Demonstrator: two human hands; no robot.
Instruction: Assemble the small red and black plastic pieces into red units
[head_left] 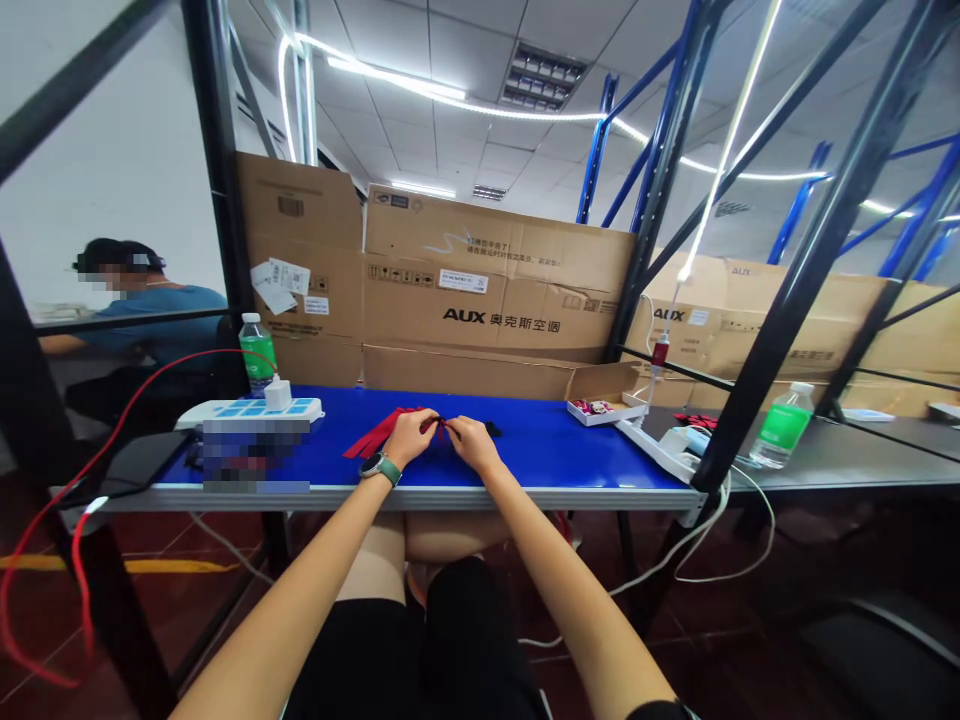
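Hands: the left hand (409,440) and right hand (472,445) are both clenched in a fingertip pinch on the red fabric strips (379,433), where they gather.
Red fabric strips: on the blue bench (555,445), near its front edge.
Black scrap (492,429): on the bench, just beside the right hand.
Power strip (247,411): at the bench's left end, a water bottle (257,355) behind it.

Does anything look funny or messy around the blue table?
Yes, a long red cable looks odd. It runs from near the white power strip and hangs in loose loops beside the blue table, right down to the floor. It looks out of place because it dangles where feet could catch it.
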